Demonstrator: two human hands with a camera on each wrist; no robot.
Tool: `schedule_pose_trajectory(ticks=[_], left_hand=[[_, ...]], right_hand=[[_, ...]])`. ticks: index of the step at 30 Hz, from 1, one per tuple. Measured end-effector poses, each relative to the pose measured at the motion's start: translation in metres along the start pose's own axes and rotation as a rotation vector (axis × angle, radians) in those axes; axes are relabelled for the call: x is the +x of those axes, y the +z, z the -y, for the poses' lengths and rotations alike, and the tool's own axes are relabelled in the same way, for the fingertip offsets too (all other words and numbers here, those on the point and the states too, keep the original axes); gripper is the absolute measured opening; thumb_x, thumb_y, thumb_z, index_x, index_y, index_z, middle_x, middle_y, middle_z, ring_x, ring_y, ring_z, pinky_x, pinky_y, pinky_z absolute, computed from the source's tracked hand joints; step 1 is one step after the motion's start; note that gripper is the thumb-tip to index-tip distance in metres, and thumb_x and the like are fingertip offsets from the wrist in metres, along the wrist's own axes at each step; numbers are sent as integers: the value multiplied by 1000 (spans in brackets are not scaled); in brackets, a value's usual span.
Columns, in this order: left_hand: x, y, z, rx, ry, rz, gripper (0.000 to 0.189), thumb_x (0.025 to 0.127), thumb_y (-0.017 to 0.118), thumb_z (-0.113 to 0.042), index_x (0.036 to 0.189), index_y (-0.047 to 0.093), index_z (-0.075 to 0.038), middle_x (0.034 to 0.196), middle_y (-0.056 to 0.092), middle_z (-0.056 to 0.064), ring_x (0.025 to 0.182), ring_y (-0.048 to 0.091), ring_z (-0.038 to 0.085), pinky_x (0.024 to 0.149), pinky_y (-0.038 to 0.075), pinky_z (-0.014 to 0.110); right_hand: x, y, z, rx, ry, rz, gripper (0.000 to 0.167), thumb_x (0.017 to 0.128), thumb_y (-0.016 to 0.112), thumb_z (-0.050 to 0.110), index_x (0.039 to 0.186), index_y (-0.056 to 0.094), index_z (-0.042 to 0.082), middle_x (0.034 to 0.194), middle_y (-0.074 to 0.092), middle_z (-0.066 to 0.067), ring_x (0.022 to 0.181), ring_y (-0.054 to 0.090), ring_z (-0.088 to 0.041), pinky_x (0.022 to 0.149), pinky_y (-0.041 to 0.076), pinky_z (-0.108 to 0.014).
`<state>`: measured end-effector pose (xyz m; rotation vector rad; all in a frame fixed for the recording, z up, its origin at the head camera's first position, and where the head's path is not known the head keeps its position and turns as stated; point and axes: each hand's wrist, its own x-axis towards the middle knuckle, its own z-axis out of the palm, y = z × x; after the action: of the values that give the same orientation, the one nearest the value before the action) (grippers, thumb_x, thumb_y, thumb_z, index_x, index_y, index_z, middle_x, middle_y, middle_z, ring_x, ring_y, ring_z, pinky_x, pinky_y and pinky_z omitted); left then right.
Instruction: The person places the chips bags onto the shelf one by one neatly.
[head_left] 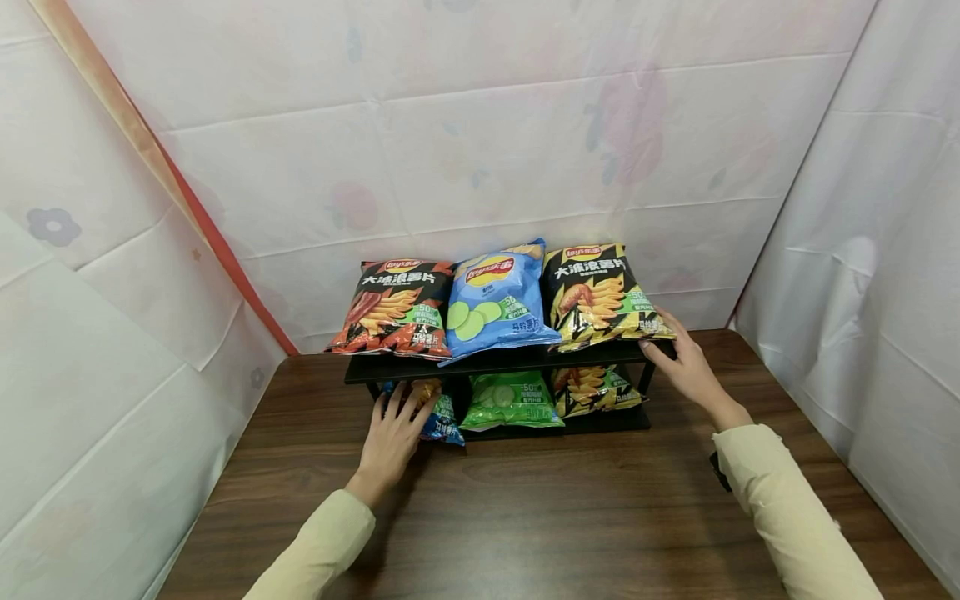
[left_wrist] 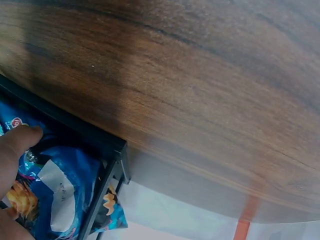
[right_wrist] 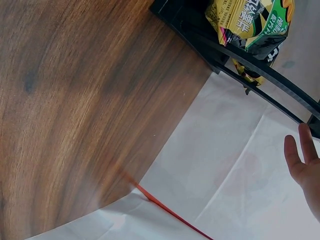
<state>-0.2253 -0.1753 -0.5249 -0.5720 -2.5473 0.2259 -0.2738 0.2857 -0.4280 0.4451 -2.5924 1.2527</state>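
Note:
My left hand point(head_left: 396, 429) lies spread over a blue potato chip bag point(head_left: 444, 418) at the left of the lower shelf. In the left wrist view its thumb point(left_wrist: 25, 139) rests against the blue wrapper. My right hand point(head_left: 684, 362) touches the lower right corner of a yellow-and-black chip bag point(head_left: 592, 292) on top, beside the end of the black two-tier rack point(head_left: 498, 360). Its fingers are extended in the right wrist view. A red-and-black bag point(head_left: 393, 308) and a light blue bag point(head_left: 498, 296) fill the rest of the top tier.
On the lower tier, a green chip bag point(head_left: 513, 402) sits in the middle and another yellow-and-black bag point(head_left: 596, 390) at the right. The rack stands toward the back of a brown wooden table point(head_left: 555, 508). White patterned cloth point(head_left: 480, 150) hangs behind and at both sides.

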Motion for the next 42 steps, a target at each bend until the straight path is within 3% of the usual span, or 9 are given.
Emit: schedule_pose_trajectory(ticks=[6,12,20,26,31,37,42], left_hand=[[3,3,2,-1,4,-32,78,72,77,-20,140,38,-26,142,35,7,127,36,33,93,39,55],[7,5,2,-10,-3,-68,76,71,77,-10,138,41,-25,141,37,7,124,39,34,90,40,56],[11,6,-1,8,-52,-23,81,73,73,-1,141,36,-25,141,37,7,122,39,35,93,38,57],[13,10,-5,36,-96,-46,74,78,66,4,141,34,-15,136,42,8,120,42,33,93,39,54],[13,11,-6,32,-111,-40,74,78,69,-1,141,33,-13,135,43,9,120,42,33,94,39,54],[11,12,-5,15,-116,-71,75,69,79,-17,134,42,-12,133,45,11,119,44,33,93,39,55],[11,12,-6,19,-115,-78,70,70,78,-16,132,46,-10,134,46,10,121,45,31,97,37,54]], right_hand=[[-1,0,-1,1,4,0,66,93,50,30,148,15,19,152,13,-18,135,15,-47,97,18,-71],[-1,0,-2,-6,10,2,66,93,49,31,148,14,20,152,12,-17,135,15,-46,97,18,-70],[0,0,-2,-5,8,-6,66,93,50,31,148,15,19,152,13,-19,135,16,-47,97,18,-71],[0,0,-1,-6,8,-6,66,93,49,31,148,15,20,151,14,-20,135,16,-47,97,18,-71],[-1,0,-1,2,4,-3,65,93,49,30,148,15,21,152,13,-18,135,16,-47,97,18,-71],[-1,0,-1,3,4,-4,66,93,49,30,148,14,20,152,12,-18,135,15,-47,97,17,-71],[-1,0,-1,0,10,1,66,93,49,31,148,14,21,152,11,-18,135,14,-47,98,17,-71]])
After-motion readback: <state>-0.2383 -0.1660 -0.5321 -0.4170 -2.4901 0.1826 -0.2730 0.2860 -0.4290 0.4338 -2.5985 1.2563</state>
